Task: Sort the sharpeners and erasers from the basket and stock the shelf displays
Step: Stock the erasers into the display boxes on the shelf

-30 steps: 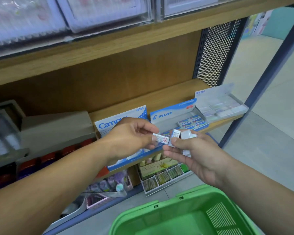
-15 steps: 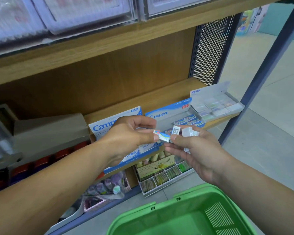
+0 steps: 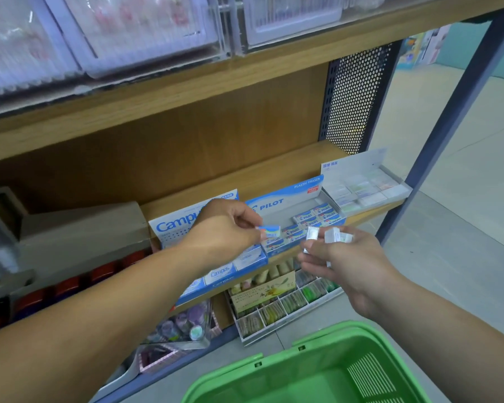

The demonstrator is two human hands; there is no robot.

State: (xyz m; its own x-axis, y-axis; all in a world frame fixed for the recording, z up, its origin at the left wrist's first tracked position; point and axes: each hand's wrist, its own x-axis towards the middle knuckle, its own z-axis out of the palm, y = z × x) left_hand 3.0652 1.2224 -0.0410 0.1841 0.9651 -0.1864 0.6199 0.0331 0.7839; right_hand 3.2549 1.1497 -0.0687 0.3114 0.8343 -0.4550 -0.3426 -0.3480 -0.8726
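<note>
My left hand (image 3: 227, 228) pinches a small blue-and-white eraser (image 3: 269, 230) just above the front of the blue Pilot display box (image 3: 285, 203) on the wooden shelf. To its right my right hand (image 3: 346, 263) holds several small white wrapped erasers (image 3: 330, 236) in its curled fingers, apart from the left hand. The Pilot box holds rows of matching blue erasers (image 3: 317, 216). A blue Campus display box (image 3: 175, 225) stands left of it, partly hidden by my left arm. The green basket (image 3: 277, 370) sits at the bottom of the view below my right arm.
A clear tray of pale erasers (image 3: 367, 187) stands at the shelf's right end beside a dark metal post (image 3: 454, 112). Below the shelf are a divided box of small green items (image 3: 277, 306) and clear tubs (image 3: 184, 327). Grey boxes (image 3: 79, 228) sit at the left.
My left hand has taken one eraser out of my right hand and carried it left and up toward the Pilot box. The hands have drawn apart.
</note>
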